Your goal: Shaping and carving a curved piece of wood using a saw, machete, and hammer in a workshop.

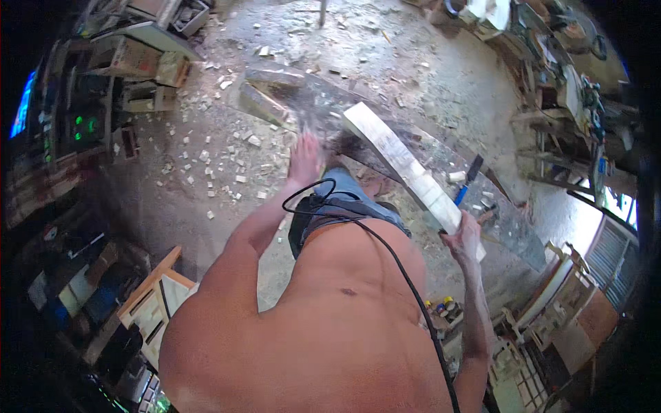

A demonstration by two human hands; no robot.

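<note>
My right hand (465,239) grips the near end of a long, pale, slightly curved wooden beam (406,165), with fingers wrapped round its edge. The beam slants up and left, its far end over a low grey plank bench (451,155). My left hand (306,160) reaches forward, fingers stretched out and a little blurred, holding nothing that I can see. It is nearest the bench's left part, by a rough wooden block (265,104). A blue-handled hammer (468,180) lies on the bench, right of the beam.
Wood offcuts (204,156) are strewn over the dusty floor (179,131). Wooden boxes (124,57) stand at the far left. Cluttered shelving (558,89) lines the right. A wooden frame (157,303) is near left, and a black cable (406,275) runs down my body.
</note>
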